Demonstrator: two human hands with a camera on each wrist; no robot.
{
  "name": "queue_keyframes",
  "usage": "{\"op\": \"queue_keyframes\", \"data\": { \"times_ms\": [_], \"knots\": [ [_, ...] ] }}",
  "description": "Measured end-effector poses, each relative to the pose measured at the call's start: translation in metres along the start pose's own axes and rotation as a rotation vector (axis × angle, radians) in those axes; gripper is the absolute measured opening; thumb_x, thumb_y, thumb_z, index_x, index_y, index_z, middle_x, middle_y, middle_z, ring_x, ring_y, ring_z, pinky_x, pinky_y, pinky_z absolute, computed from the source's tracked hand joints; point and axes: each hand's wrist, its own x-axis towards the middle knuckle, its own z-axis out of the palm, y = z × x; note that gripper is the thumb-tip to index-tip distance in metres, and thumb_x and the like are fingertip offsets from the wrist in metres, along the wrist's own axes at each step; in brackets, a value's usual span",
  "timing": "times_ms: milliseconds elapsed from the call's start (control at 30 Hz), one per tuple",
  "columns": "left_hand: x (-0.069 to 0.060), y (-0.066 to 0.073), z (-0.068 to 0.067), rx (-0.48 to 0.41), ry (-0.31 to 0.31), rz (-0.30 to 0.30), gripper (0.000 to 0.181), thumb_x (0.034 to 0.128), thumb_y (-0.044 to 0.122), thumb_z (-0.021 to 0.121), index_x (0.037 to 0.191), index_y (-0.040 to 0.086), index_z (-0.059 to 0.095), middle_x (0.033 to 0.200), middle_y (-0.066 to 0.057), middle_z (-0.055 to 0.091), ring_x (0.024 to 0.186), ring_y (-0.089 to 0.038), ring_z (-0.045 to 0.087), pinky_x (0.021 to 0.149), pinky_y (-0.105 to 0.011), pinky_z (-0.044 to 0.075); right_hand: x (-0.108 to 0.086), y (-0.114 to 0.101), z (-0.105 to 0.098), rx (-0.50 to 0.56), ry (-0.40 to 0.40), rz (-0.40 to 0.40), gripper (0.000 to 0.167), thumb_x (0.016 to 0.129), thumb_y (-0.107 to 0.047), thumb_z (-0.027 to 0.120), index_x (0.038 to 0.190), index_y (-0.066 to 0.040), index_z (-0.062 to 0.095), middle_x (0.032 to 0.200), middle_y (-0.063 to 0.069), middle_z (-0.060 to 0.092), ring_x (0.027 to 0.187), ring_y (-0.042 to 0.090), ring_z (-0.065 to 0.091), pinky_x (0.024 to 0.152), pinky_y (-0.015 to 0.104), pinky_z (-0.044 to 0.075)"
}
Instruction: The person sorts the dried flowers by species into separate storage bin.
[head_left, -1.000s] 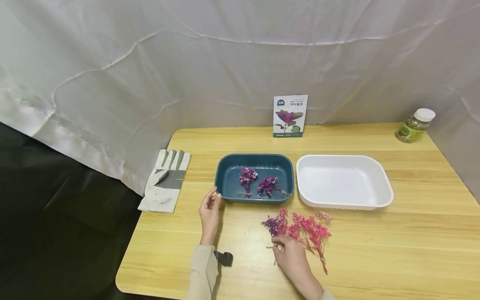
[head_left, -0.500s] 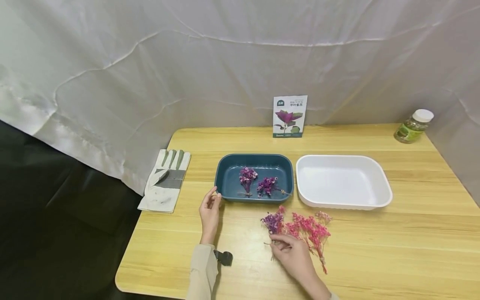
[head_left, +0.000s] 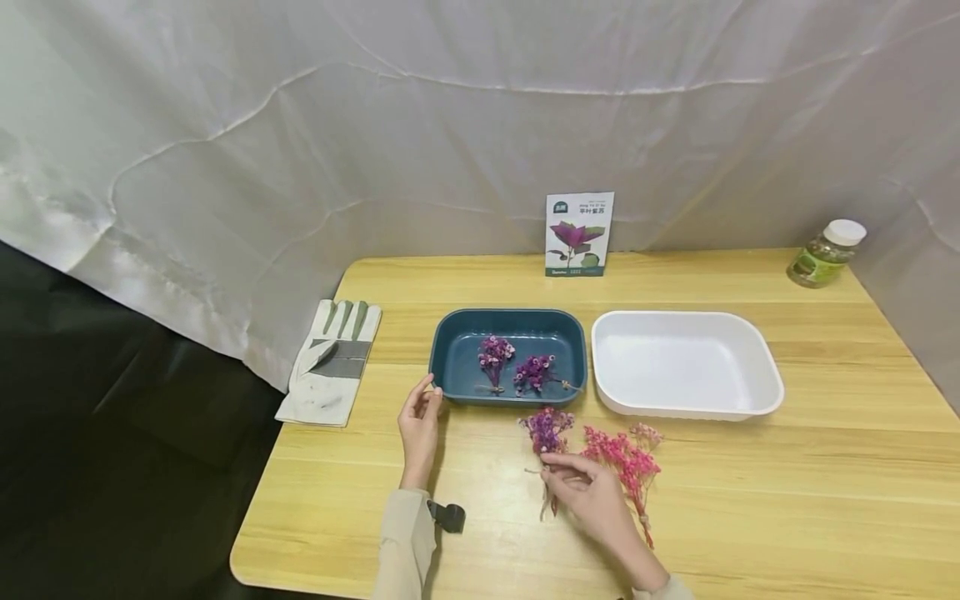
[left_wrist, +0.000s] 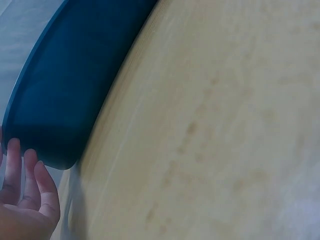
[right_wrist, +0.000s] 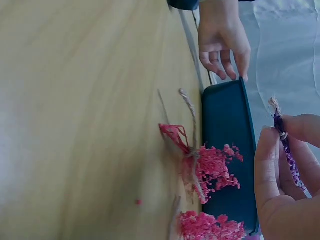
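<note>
My right hand pinches a small bunch of purple dried flowers by its tied stems, above the table in front of the blue tray. Twine shows at the stems in the right wrist view, where thumb and fingers meet on the purple bunch. Inside the tray lie two purple bunches, one on the left, one on the right. My left hand touches the tray's near left corner with relaxed fingers. Pink dried flowers lie right of my right hand; the hand partly hides them.
A white tray stands right of the blue one. Behind them a seed packet leans against the curtain. A jar with a white lid stands at the back right. White and grey gloves lie at the left edge.
My right hand has lifted the purple bunch and carried it slightly away from me and left, off the pink flowers and nearer the blue tray. My left hand has stayed in place.
</note>
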Motion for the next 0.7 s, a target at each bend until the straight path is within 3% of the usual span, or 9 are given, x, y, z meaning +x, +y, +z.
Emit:
{"op": "queue_keyframes", "data": {
  "times_ms": [233, 700],
  "knots": [
    [-0.001, 0.001, 0.000, 0.000, 0.000, 0.001, 0.035, 0.0945, 0.004, 0.061, 0.127, -0.008, 0.058, 0.082, 0.009, 0.059, 0.077, -0.005, 0.058, 0.074, -0.014, 0.050, 0.016, -0.008, 0.000, -0.063, 0.005, -0.023, 0.025, 0.081, -0.001, 0.074, 0.107, -0.003, 0.073, 0.091, 0.011, 0.072, 0.075, 0.007, 0.066, 0.069, 0.019, 0.056],
    [0.000, 0.000, 0.001, -0.003, 0.005, -0.014, 0.035, 0.0945, 0.005, 0.061, 0.128, -0.008, 0.058, 0.083, 0.010, 0.059, 0.077, -0.006, 0.058, 0.073, -0.014, 0.050, 0.060, -0.027, 0.004, -0.070, -0.023, -0.049, 0.027, 0.087, -0.008, 0.071, 0.114, -0.002, 0.070, 0.099, 0.015, 0.073, 0.083, 0.013, 0.069, 0.072, 0.018, 0.056]
  ]
}}
